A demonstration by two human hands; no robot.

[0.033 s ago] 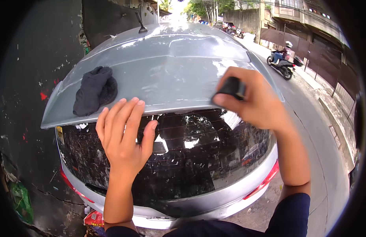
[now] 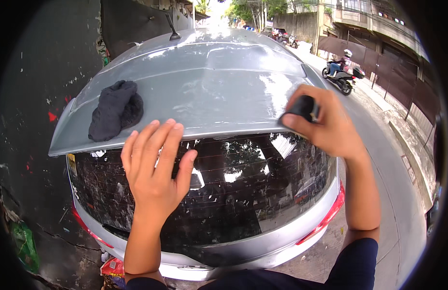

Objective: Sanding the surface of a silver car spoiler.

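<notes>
Before me is the rear of a silver-grey car (image 2: 209, 106), with its roof edge above a dark rear window (image 2: 224, 193). My right hand (image 2: 325, 121) is closed around a small black block-like pad (image 2: 301, 107), held against the right part of the roof's rear edge; its underside is hidden. My left hand (image 2: 156, 164) is open, fingers spread, over the top of the window, with the fingertips at the roof's rear edge. Whether they touch it I cannot tell. A crumpled dark grey cloth (image 2: 115, 111) lies on the roof, just beyond my left fingers.
A dark, chipped wall (image 2: 45, 106) runs close along the car's left side. An antenna (image 2: 173, 28) stands up from the far roof. To the right, a person on a motorcycle (image 2: 341, 75) is on the road (image 2: 378, 159). A red bag (image 2: 113, 268) lies by the bumper's left end.
My right hand has slid to the right along the roof's edge with the black pad. My left hand has shifted slightly right. The motorcycle has moved a little farther up the road.
</notes>
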